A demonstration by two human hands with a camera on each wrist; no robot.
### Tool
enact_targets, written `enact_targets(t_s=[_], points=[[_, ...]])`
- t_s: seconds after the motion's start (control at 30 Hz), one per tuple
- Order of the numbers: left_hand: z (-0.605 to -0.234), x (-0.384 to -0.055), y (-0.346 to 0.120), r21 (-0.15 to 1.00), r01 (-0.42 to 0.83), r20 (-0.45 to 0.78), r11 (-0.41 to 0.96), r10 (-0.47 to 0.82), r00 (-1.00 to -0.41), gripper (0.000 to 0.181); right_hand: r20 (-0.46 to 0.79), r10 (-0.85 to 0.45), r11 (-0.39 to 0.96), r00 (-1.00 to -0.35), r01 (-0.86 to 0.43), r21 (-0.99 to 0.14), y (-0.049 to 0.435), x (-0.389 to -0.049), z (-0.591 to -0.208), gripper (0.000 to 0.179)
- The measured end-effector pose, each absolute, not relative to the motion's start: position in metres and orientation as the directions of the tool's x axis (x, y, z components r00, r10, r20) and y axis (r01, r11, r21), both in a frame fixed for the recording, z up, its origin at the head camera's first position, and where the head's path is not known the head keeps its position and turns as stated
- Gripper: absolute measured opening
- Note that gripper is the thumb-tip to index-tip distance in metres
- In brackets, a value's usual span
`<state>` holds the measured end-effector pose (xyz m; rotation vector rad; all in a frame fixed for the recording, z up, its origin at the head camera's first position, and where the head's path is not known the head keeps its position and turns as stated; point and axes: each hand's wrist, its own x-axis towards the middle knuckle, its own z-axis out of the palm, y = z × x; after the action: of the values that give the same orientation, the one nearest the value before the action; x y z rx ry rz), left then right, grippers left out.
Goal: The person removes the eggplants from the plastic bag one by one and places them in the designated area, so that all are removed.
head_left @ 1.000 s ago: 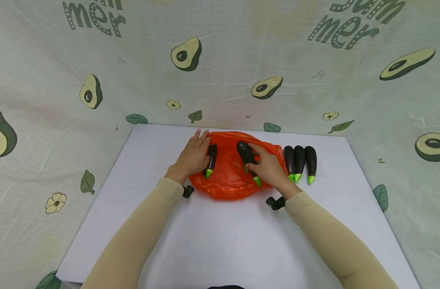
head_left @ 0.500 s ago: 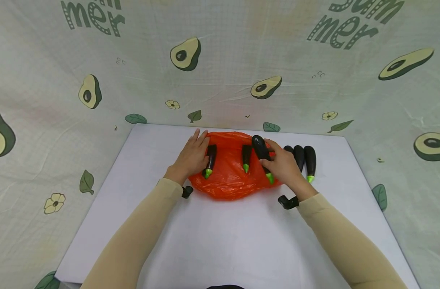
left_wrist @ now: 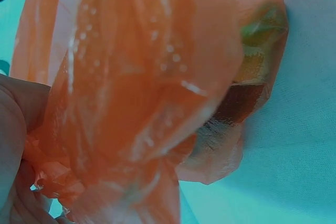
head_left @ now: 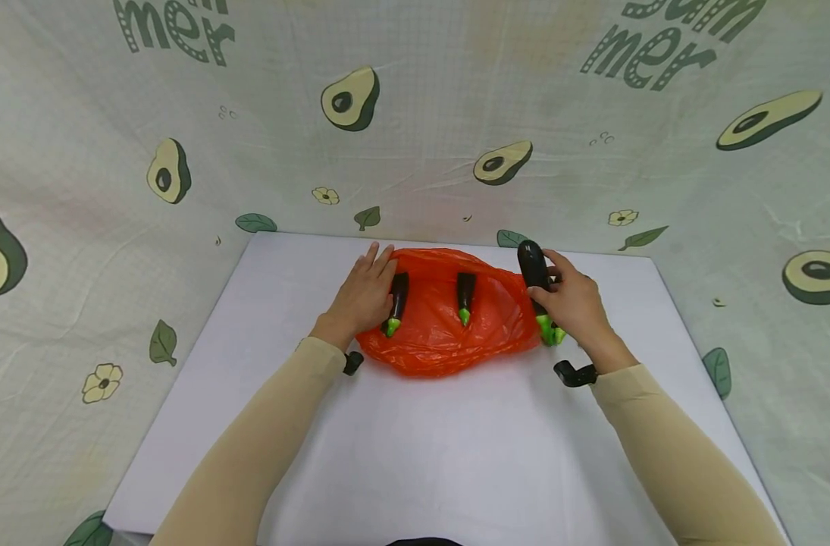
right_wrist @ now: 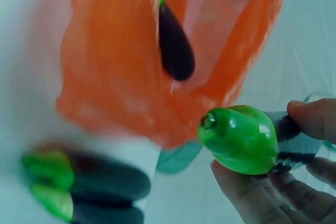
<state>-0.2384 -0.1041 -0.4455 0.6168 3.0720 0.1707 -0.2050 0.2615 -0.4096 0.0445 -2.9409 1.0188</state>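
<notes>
My right hand (head_left: 578,299) pinches a dark eggplant (head_left: 533,265) with a bright green stem end, held up at the right edge of the red plastic bag (head_left: 431,341). In the right wrist view its green cap (right_wrist: 239,135) points away from the thumb. My left hand (head_left: 361,297) grips the left side of the bag; the left wrist view shows crumpled film between thumb and fingers. Inside the open bag lie a left eggplant (head_left: 399,296) and a middle eggplant (head_left: 465,292). Low in the right wrist view, two eggplants (right_wrist: 110,179) lie side by side on the table.
The bag lies toward the back of a white table (head_left: 415,447). Behind the table hangs a pale cloth (head_left: 415,152) printed with avocados. My right hand hides most of the eggplants right of the bag.
My right hand has lifted an eggplant from the bag's middle and carried it right, past the bag's right edge. The middle eggplant in the bag is uncovered. My left hand stays in place.
</notes>
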Motion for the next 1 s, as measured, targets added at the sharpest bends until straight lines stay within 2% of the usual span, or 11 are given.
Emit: enact_targets(t_s=[0.23,0.67,1.0], points=[[-0.446,-0.238,-0.104,0.113,0.383,0.017,0.917,0.384,-0.923,0.074,0.018,0.074,0.818,-0.997,0.050,-0.573,0.293,-0.210,-0.413,0.078],[-0.446,-0.238,-0.105,0.109,0.375,0.013,0.921,0.376,-0.927,0.075,0.085,0.158,0.884,-0.984,0.102,-0.456,0.355,-0.222,-0.435,0.076],[-0.446,-0.239,-0.105,0.118,0.360,-0.002,0.925,0.363,-0.932,0.075,0.025,0.216,0.891,-0.976,0.186,-0.415,0.383,-0.226,-0.457,0.074]])
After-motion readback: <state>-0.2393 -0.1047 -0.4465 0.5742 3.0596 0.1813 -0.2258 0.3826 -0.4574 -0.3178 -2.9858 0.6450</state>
